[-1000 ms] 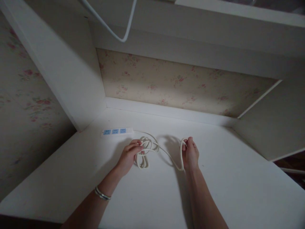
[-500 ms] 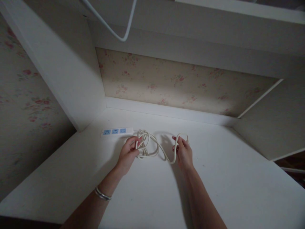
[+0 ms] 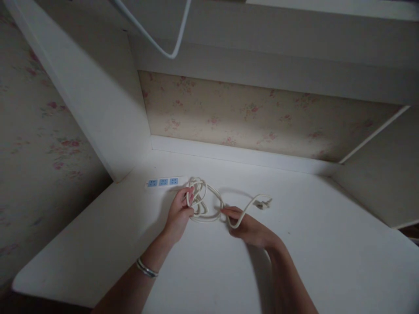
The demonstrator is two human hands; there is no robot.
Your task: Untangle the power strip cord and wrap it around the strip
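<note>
A white power strip with blue sockets lies on the white desk near the back left. Its cream cord runs right from it in several loops. My left hand is closed round the bundle of loops just right of the strip. My right hand pinches a bend of the same cord a little to the right, low over the desk. The plug at the cord's end lies loose on the desk beyond my right hand. A bangle is on my left wrist.
White side panels wall in the desk at left and right. Floral wallpaper covers the back. A shelf runs overhead, with a thin white cable hanging from it at upper left.
My right hand has moved left and down toward the loops, sliding along the cord. The plug end it held up now lies on the desk. The view has shifted slightly.
</note>
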